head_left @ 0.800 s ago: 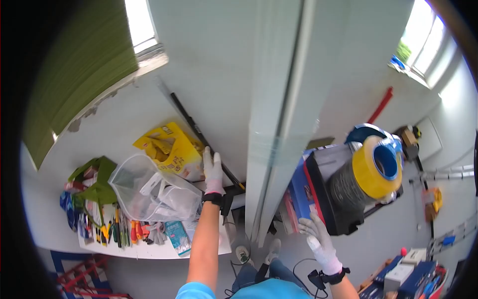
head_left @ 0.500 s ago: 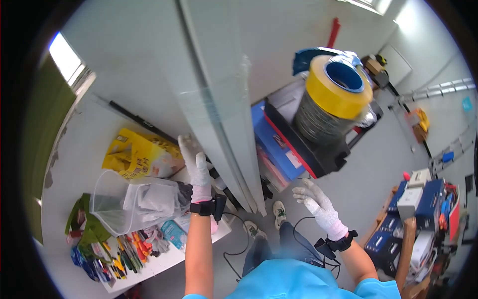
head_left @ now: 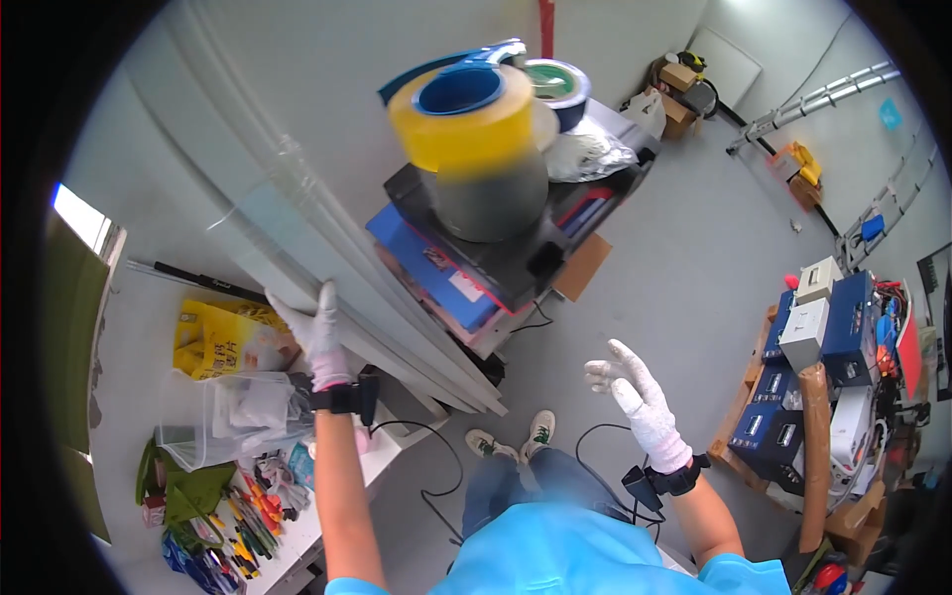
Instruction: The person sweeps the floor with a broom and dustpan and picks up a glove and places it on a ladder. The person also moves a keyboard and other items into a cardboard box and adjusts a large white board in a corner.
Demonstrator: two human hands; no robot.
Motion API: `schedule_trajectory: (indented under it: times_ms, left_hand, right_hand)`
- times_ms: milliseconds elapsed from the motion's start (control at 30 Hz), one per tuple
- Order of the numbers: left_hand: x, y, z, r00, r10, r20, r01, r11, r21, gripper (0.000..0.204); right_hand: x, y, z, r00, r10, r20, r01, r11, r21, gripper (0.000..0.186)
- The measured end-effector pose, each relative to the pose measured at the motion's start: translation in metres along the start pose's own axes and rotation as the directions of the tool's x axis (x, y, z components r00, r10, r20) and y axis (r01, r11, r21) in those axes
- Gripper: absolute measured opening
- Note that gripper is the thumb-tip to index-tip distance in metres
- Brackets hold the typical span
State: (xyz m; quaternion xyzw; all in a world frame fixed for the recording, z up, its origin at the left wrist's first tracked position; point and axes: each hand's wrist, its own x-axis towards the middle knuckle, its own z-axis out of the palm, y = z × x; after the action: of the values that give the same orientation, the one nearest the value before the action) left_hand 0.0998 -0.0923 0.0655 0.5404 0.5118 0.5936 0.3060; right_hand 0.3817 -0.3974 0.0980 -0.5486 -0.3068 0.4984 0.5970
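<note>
My left hand (head_left: 315, 337), in a white glove, is at the side of the tall pale panels (head_left: 297, 223). Its fingers are stretched and the thumb stands apart; whether it touches the panel edge I cannot tell. Clear tape (head_left: 260, 220) appears to wrap the panels. My right hand (head_left: 645, 412), gloved too, hovers over the floor with loosely bent fingers and nothing in it. Ahead, a roll of yellow tape (head_left: 461, 129) sits on a grey roll (head_left: 491, 198), on a black case (head_left: 526, 268) above a blue box (head_left: 436, 268).
A white table (head_left: 288, 555) at lower left bears pens, pliers-like tools and a clear plastic bin (head_left: 203, 426). Near it lies a yellow bag (head_left: 223, 342). Boxes (head_left: 851, 327) and a brown roll (head_left: 813, 456) stand on the right. A ladder (head_left: 823, 104) leans farther back.
The view has swung to the right, so the panels and tape stack sit farther left and the panels look more slanted. My left hand stays beside them; my right hand remains raised and free.
</note>
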Motion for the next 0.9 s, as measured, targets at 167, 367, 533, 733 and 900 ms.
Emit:
schedule_trajectory:
  times_ms: [167, 367, 533, 733, 900]
  left_hand:
    - [0.001, -0.005, 0.004, 0.998, 0.034, 0.047, -0.036, 0.999, 0.039, 0.092]
    - [-0.018, 0.008, 0.026, 0.971, 0.209, -0.116, -0.146, 0.903, 0.404, 0.113]
    - [0.000, 0.015, 0.033, 0.963, -0.004, -0.271, 0.156, 0.825, 0.544, 0.113]
    - [0.015, 0.021, 0.039, 0.981, 0.048, -0.188, 0.055, 0.859, 0.509, 0.117]
    - [0.053, 0.030, 0.027, 0.947, -0.100, -0.306, 0.233, 0.868, 0.439, 0.112]
  right_hand:
    - [-0.027, -0.003, -0.049, 0.992, -0.054, -0.111, 0.054, 0.999, 0.004, 0.052]
    - [-0.074, -0.006, -0.118, 0.927, -0.113, -0.358, 0.117, 0.993, -0.011, 0.048]
    - [-0.117, 0.016, -0.166, 0.789, -0.108, -0.605, 0.037, 0.991, -0.128, 0.052]
    - [-0.119, 0.034, -0.187, 0.764, -0.049, -0.643, 0.035, 0.999, -0.035, 0.049]
    - [-0.095, 0.032, -0.180, 0.831, -0.055, -0.553, 0.043, 0.998, -0.035, 0.047]
